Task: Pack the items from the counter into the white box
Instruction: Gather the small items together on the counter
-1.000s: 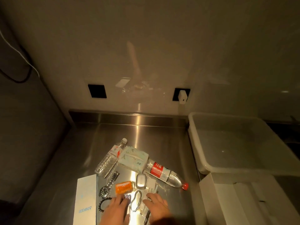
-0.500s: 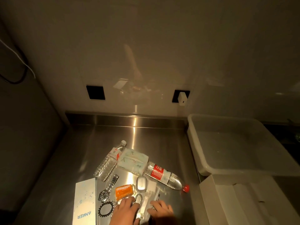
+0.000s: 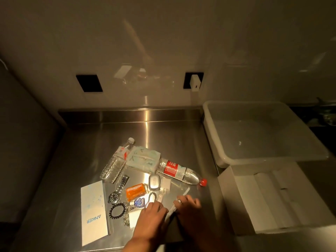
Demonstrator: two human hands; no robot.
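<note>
Your left hand [image 3: 151, 218] covers part of the white card [image 3: 134, 217] and the chain [image 3: 152, 196] near the desk's front edge, so you cannot see how far either runs. Your right hand [image 3: 189, 206] hides the lower end of the thin white stick [image 3: 185, 192]; whether its grip closes on the stick cannot be told. Both forearms run off the bottom edge. The white box [image 3: 236, 206] is cut off at the right edge. The small clear packets [image 3: 162, 193] between the hands blur together. The shadowed objects [image 3: 327, 117] at far right are too dark to name.
</note>
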